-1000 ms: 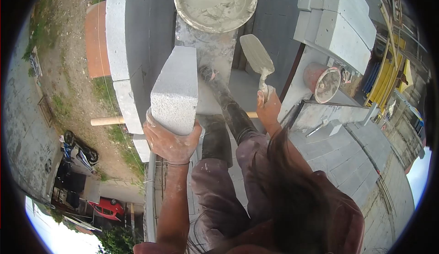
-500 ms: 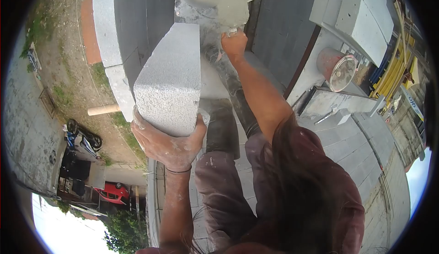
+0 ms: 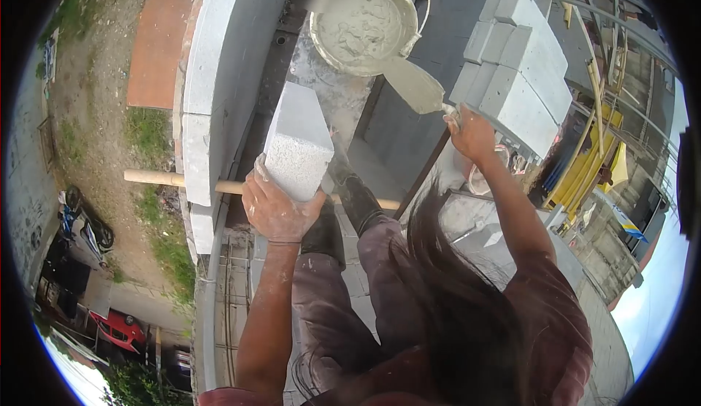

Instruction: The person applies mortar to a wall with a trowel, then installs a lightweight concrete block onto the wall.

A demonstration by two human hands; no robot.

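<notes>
My left hand (image 3: pixel 281 205) is closed around the near end of a pale lightweight concrete block (image 3: pixel 298 150), held tilted above the boards. A trowel (image 3: pixel 415 87) coated with grey mortar is gripped by its handle in my right hand (image 3: pixel 473 134). Its blade points up and left, with the tip at the rim of a round bucket (image 3: pixel 315 35). Wet grey mortar (image 3: pixel 365 25) with a lumpy surface fills much of that bucket, whose wire handle leans to the right. My fingers hide most of the trowel's handle.
A low wall of pale blocks (image 3: pixel 208 77) runs along my left, with a wooden pole (image 3: pixel 157 177) crossing beneath it. Stacked blocks (image 3: pixel 515 63) stand at the right, beside a partly hidden bucket (image 3: pixel 480 179). Far below left are a motorbike (image 3: pixel 91 223) and a red car (image 3: pixel 117 329).
The trowel has swung right and away from my body, showing its mortar-covered blade beside the bucket. The view has shifted, bringing the whole bucket into sight. The block stays in my left hand.
</notes>
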